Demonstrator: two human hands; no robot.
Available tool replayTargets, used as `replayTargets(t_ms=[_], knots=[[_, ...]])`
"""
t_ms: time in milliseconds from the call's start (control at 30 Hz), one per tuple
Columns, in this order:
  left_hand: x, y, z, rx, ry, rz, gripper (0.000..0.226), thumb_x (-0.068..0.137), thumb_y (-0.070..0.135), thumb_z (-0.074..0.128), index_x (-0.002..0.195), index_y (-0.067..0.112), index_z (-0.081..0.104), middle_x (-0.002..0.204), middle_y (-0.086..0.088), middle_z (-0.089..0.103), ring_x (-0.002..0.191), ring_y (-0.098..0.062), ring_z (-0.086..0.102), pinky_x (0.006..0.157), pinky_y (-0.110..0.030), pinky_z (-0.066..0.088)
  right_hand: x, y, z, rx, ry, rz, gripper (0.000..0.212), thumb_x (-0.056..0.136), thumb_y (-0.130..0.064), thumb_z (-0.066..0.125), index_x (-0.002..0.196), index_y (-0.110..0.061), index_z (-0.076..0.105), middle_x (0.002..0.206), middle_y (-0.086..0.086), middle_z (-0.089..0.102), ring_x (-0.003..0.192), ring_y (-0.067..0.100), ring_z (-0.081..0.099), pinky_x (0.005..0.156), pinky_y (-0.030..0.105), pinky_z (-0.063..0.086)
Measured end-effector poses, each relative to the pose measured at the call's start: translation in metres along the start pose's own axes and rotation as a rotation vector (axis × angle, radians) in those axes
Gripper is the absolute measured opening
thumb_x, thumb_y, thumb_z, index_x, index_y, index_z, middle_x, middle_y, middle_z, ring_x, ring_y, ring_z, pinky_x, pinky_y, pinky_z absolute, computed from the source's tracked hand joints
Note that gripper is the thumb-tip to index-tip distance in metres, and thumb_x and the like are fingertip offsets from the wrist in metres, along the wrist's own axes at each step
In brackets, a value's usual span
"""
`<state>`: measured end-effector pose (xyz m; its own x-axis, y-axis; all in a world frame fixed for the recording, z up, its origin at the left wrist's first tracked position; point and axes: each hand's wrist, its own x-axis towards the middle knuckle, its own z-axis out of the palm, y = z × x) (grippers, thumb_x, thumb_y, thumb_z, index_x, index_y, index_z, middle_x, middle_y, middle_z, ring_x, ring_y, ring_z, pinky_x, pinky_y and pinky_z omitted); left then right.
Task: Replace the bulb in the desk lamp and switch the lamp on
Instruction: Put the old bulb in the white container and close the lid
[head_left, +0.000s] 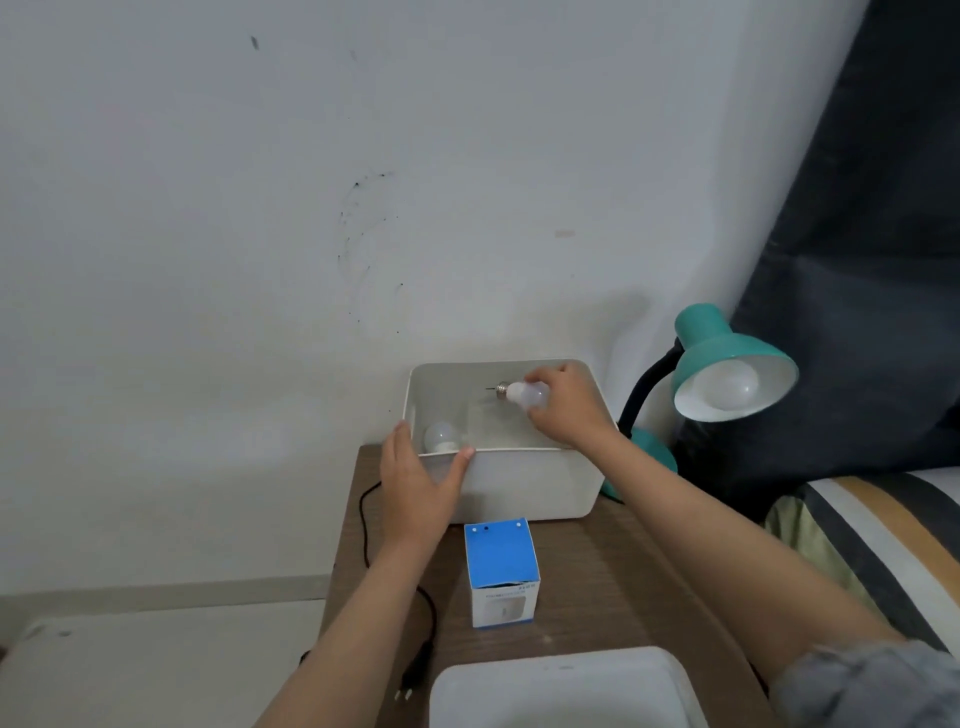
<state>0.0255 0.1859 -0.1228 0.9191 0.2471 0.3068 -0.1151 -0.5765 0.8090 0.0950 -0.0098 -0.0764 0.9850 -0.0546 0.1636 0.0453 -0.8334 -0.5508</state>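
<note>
A teal desk lamp (727, 353) stands at the right of the small wooden table (597, 571), with a white bulb (730, 384) sitting in its shade. My right hand (569, 405) holds a second white bulb (524, 395) over the open white bin (519, 483), its metal screw base pointing left. My left hand (418, 480) grips the bin's front left rim. Another white bulb (442, 437) lies inside the bin at its left corner.
A blue and white bulb box (501, 571) stands in front of the bin. A black cord (410, 597) runs down the table's left side to an unplugged plug (410, 680). A second white container (561, 686) sits at the near edge. A bed and dark curtain are on the right.
</note>
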Motion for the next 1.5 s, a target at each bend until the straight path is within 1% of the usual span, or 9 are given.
replayTargets(t_ms=[267,367,500,733,867,1000,1200,1333,1500], knots=[[-0.001,0.000,0.002,-0.004,0.003,-0.013,0.084,0.075,0.050,0.068,0.139,0.010,0.032,0.140,-0.010,0.042,0.130,-0.025,0.039,0.106,-0.042,0.041,0.016,0.002,0.001,0.087,0.001,0.037,0.046,0.078,-0.009,0.064,0.123,-0.014,0.061,0.127,0.010,0.059,0.117,0.024,0.055,0.089,0.023,0.041],[-0.002,0.005,0.000,-0.021,-0.006,-0.038,0.084,0.075,0.047,0.070,0.139,0.009,0.032,0.140,-0.011,0.042,0.131,-0.025,0.038,0.106,-0.042,0.040,0.015,0.003,-0.003,0.153,0.034,0.046,0.048,0.075,-0.010,0.064,0.123,-0.014,0.061,0.127,0.010,0.061,0.116,0.024,0.057,0.091,0.024,0.045],[-0.001,0.012,-0.004,-0.036,-0.042,-0.126,0.088,0.073,0.045,0.073,0.141,0.009,0.030,0.142,-0.012,0.040,0.132,-0.028,0.037,0.107,-0.045,0.038,-0.012,-0.001,-0.017,0.185,0.080,0.002,0.043,0.080,-0.012,0.065,0.122,-0.011,0.059,0.127,0.010,0.056,0.115,0.024,0.054,0.087,0.022,0.040],[-0.022,0.030,-0.024,-0.041,-0.048,-0.135,0.080,0.072,0.051,0.070,0.133,0.010,0.039,0.132,-0.012,0.051,0.123,-0.028,0.047,0.101,-0.047,0.044,-0.111,0.000,-0.043,0.254,0.170,-0.109,0.032,0.082,-0.018,0.068,0.113,-0.017,0.063,0.107,0.000,0.060,0.086,0.012,0.057,0.069,0.003,0.036],[-0.084,0.035,-0.040,-0.064,-0.093,-0.085,0.072,0.077,0.044,0.067,0.135,0.012,0.039,0.138,-0.010,0.045,0.128,-0.024,0.041,0.106,-0.042,0.039,-0.176,0.006,-0.045,0.293,0.053,-0.079,0.031,0.081,-0.017,0.070,0.112,-0.017,0.064,0.104,0.000,0.062,0.088,0.010,0.059,0.078,0.017,0.048],[-0.158,0.025,-0.057,0.003,-0.206,-0.059,0.061,0.081,0.034,0.067,0.132,0.010,0.043,0.135,-0.009,0.046,0.124,-0.021,0.043,0.099,-0.027,0.036,-0.238,0.020,-0.035,0.175,-0.080,-0.007,0.040,0.081,-0.023,0.070,0.119,-0.019,0.060,0.112,-0.002,0.059,0.095,0.011,0.058,0.083,0.021,0.044],[-0.245,-0.002,-0.072,0.240,-0.398,-0.235,0.062,0.080,0.043,0.064,0.131,0.015,0.043,0.132,-0.010,0.045,0.124,-0.027,0.042,0.099,-0.036,0.038,-0.320,0.059,-0.009,-0.064,-0.221,0.230,0.056,0.082,-0.037,0.066,0.133,-0.022,0.046,0.130,0.008,0.041,0.126,0.027,0.038,0.103,0.035,0.035],[-0.274,-0.011,-0.074,0.343,-0.514,-0.317,0.061,0.080,0.044,0.062,0.127,0.012,0.041,0.131,-0.014,0.041,0.126,-0.032,0.035,0.101,-0.040,0.037,-0.355,0.072,0.002,-0.130,-0.292,0.400,0.067,0.083,-0.044,0.059,0.141,-0.022,0.032,0.137,0.015,0.031,0.130,0.034,0.027,0.105,0.040,0.032],[-0.280,-0.006,-0.072,0.391,-0.525,-0.294,0.056,0.078,0.043,0.062,0.120,0.009,0.046,0.125,-0.013,0.041,0.121,-0.034,0.034,0.099,-0.040,0.038,-0.369,0.065,0.010,-0.133,-0.283,0.413,0.064,0.085,-0.050,0.054,0.140,-0.022,0.033,0.135,0.017,0.033,0.127,0.035,0.028,0.099,0.042,0.039]])
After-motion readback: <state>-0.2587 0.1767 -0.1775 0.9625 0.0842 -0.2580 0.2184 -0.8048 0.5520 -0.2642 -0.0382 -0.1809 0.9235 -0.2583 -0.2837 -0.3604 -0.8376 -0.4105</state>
